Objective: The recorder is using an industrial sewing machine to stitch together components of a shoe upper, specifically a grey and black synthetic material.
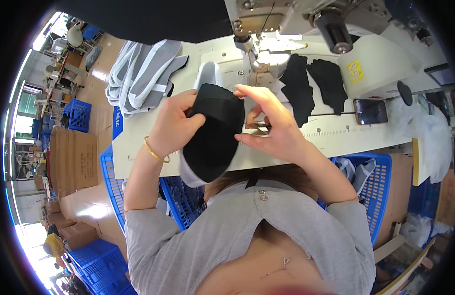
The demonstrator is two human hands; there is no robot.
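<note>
In front of my chest, above the table's near edge, I hold a curved black fabric piece [213,132] with a white layer showing at its top and lower edge. My left hand [176,120] is closed on its left side, the thumb lying over the black face. At the right edge of the fabric is my right hand [274,123], its index finger and thumb stretched toward the rim. The curled fingers of that hand hold a small metal tool [258,127], mostly hidden. Beyond the hands stands a sewing machine [249,46], its needle area lit.
Grey and white cut pieces [144,73] lie heaped at the table's left. Black fabric pieces [298,91] and a phone [370,111] rest to the right. Blue baskets [377,191] flank me below the table. A cardboard box [72,160] stands on the floor at left.
</note>
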